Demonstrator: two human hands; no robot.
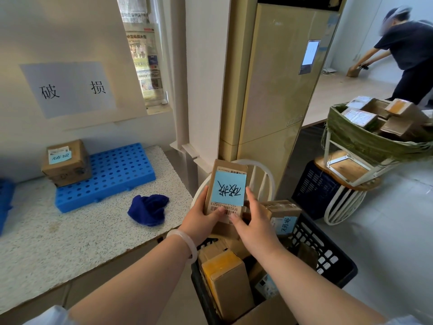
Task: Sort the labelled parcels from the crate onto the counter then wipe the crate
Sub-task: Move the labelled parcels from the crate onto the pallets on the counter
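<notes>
Speckled counter [70, 242] fills the left of the head view, below a wall sign [68, 87] with two printed characters. On it sit a blue perforated pallet [112, 174] carrying one sorted box [66, 163] at its far left end, and a crumpled blue cloth [148, 208] near the counter's right edge. Black crate [328, 254] stands at lower right, just beside that edge, with several boxes left inside, one of them a noted box [281, 216] at the far rim. Held parcel [228, 184] is raised over the crate's far left corner, blue note facing the camera, long axis pointing up and away. Left hand [203, 219] grips its left edge, thumb laid across the barcode strip; right hand [255, 221] holds the right edge, fingers mostly straight along it, thumb pinching the front. Judgement: the pallet lies to the left and farther away, so the left hand is nearer and the move runs leftward across the counter edge. Cloth lies almost on that line. Free pallet surface shows right of the sorted box. A tall cabinet unit [281, 90] stands behind; another person [407, 55] works well apart at far right.
</notes>
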